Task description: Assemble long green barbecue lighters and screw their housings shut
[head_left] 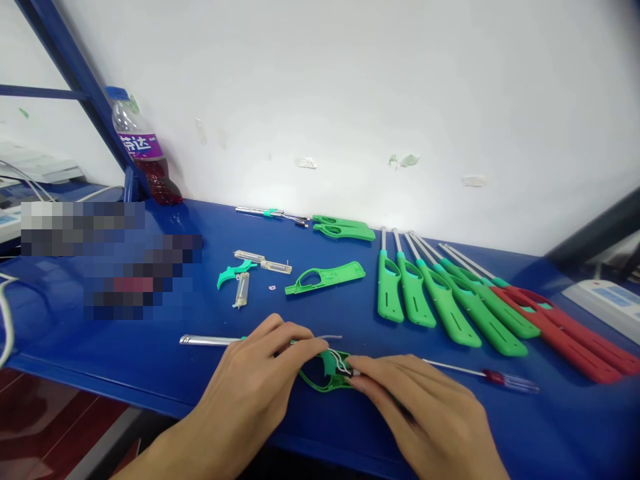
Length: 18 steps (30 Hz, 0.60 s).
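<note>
Near the front edge of the blue table, an opened green lighter shell (337, 385) lies between my hands, with a silver tube (207, 341) sticking out to the left. My left hand (257, 373) is closed around its neck, thumb and forefinger pinched near the teal trigger (329, 363). My right hand (425, 403) pinches a small black igniter (349, 372) with thin wires at the shell's handle end. A thin clear tube (330, 337) shows behind the left fingers. The rest of the shell is hidden under my right hand.
Behind lie a green shell half (333, 275), clear fuel tanks (243, 289), a teal trigger (235, 272) and other lighter parts (345, 230). Several green lighters (417, 307) and red ones (565, 333) lie right. A screwdriver (507, 381) is beside my right hand; a bottle (145, 147) stands back left.
</note>
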Motion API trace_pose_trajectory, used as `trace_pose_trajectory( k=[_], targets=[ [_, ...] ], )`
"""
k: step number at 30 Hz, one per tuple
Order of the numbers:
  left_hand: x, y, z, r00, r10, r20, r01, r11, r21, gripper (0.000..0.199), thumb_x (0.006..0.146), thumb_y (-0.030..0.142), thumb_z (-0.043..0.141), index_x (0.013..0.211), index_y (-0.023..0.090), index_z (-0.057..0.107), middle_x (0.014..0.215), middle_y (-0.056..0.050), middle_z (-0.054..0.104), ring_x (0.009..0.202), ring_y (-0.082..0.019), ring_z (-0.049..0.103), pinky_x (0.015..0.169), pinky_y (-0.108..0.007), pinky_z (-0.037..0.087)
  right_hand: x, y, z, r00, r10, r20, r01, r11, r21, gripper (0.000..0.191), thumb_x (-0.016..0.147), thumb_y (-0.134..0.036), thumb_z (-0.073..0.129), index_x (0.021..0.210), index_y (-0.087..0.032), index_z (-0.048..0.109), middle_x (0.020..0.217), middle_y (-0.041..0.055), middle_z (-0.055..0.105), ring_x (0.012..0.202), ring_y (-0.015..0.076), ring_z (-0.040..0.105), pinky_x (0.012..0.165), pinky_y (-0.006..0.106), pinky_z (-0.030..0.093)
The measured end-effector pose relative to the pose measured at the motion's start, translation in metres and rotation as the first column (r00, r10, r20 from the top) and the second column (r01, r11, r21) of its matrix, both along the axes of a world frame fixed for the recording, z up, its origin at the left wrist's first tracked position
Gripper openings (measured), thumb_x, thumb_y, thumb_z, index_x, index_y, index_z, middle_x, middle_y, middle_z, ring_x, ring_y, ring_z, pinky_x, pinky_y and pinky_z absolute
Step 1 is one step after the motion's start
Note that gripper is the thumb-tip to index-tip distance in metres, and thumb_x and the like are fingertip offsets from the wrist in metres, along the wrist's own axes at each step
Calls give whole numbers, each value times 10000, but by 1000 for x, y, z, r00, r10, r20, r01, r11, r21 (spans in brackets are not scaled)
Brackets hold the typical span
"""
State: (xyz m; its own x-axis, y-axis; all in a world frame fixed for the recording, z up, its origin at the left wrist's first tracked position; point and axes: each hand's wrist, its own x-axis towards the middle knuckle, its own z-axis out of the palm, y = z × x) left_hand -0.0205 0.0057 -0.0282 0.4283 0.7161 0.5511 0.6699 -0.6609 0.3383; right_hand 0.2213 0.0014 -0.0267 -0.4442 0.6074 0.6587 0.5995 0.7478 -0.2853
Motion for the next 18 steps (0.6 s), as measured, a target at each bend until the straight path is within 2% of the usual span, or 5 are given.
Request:
trace_pose_trajectory(
  k=[8, 14, 18],
  targets=[
    [-1, 0, -2, 999, -37, 14, 37, 999, -26, 351, 1036, 1, 493, 1211, 234, 690, 1078, -28, 746, 873, -201, 617, 721, -318, 570, 2, 3, 6, 999, 31, -8, -31, 999, -40, 363, 1165, -295, 430, 1011, -247, 755, 929, -71, 829, 784, 87, 782, 796, 205, 558],
    [-1, -1, -2, 999, -31, 19, 32, 999, -35, 364, 1020, -20, 499, 1197, 234, 691, 1069, -21, 739, 893, -196, 622, 727, -301, 581, 2, 4, 4, 999, 37, -24, -38, 997, -72, 320, 1151, -281, 472, 1008, -252, 756, 970, -74, 828, 827, 86, 778, 822, 194, 565],
    [-1, -3, -2, 999, -27, -17, 26, 999, -39, 406, 997, -46, 475, 1190, 237, 693, 1041, -24, 728, 866, -192, 615, 714, -292, 579, 1, 3, 4, 998, 25, -58, -29, 997, -72, 350, 1149, -329, 473, 978, -253, 769, 945, -75, 825, 821, 78, 778, 819, 165, 574]
  ],
)
